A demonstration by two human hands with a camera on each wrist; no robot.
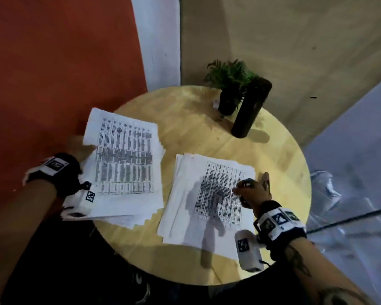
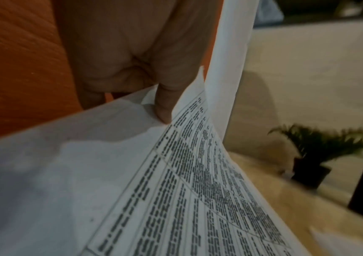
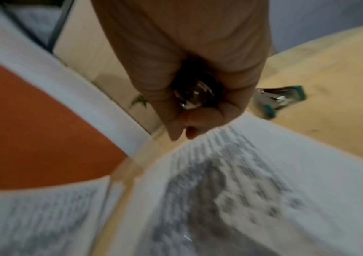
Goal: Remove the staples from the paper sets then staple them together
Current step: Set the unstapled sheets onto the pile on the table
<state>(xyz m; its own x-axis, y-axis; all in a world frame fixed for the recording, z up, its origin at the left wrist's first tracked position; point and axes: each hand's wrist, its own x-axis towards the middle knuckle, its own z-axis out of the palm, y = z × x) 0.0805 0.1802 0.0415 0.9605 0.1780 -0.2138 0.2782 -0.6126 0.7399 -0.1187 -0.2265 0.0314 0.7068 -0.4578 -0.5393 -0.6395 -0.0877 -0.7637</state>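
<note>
Two sets of printed paper lie on a round wooden table [image 1: 196, 119]. My left hand [image 1: 79, 144] is at the far left edge of the left paper set [image 1: 123, 164] and pinches its corner. In the left wrist view a finger [image 2: 165, 107] presses between sheets and the top sheet [image 2: 226, 69] curls upward. Over the right edge of the right paper set [image 1: 207, 194], my right hand [image 1: 242, 190] holds a small dark tool [image 3: 195, 95] with shiny metal parts, fingers curled round it. A silver and teal tool [image 3: 281, 98] lies on the table beside that set.
A potted fern [image 1: 229, 84] and a tall dark cylinder [image 1: 251, 108] stand at the table's far side. The left set overhangs the table's left edge above an orange floor [image 1: 53, 62]. Bare wood shows between the two sets.
</note>
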